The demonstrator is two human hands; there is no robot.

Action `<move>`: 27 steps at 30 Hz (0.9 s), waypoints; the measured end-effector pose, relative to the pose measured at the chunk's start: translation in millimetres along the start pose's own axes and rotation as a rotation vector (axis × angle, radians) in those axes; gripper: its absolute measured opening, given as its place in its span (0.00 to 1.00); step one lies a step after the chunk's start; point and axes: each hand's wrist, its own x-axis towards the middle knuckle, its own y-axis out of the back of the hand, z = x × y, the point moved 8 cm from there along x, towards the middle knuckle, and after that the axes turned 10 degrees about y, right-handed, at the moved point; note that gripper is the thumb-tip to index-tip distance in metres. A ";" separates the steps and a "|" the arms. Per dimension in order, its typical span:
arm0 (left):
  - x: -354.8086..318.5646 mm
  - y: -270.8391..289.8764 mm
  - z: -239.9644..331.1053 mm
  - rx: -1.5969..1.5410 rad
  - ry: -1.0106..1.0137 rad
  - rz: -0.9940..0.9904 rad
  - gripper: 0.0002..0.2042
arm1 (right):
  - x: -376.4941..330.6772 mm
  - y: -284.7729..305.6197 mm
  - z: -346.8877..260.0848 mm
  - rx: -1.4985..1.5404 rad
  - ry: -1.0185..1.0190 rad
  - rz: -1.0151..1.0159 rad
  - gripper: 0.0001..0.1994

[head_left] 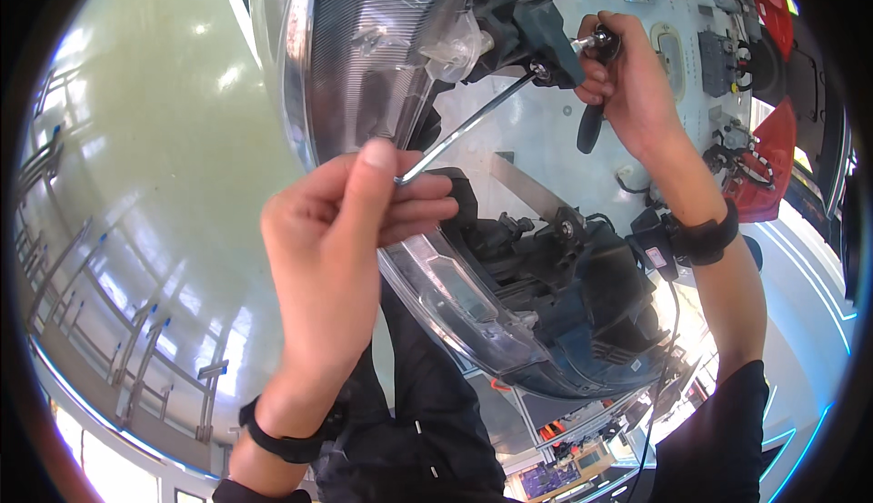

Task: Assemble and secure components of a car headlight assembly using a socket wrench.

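My left hand (329,230) pinches the bent short end of a silver hex key (468,125) between thumb and fingers. The key's long shank runs up and right, its tip at a round fastener (540,71) on a black plastic bracket (532,35). That bracket is part of a headlight (377,53) with a clear ribbed lens. On the bracket's right side, my right hand (641,94) wraps round the head of a ratchet wrench (590,130), its black handle pointing down. The ratchet's silver socket end points at the bracket; whether it touches is hard to see.
A second headlight (509,321) lies nearer me, below my hands. Red tail lights (771,162) and several dark car parts rest along the right side of the white tabletop (564,153). The shiny pale floor (173,130) spreads to the left. A thin cable hangs by my right wrist.
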 end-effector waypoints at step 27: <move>10.1 -6.2 -5.2 0.137 0.193 -0.186 0.19 | -0.2 0.3 0.1 0.001 0.009 -0.006 0.14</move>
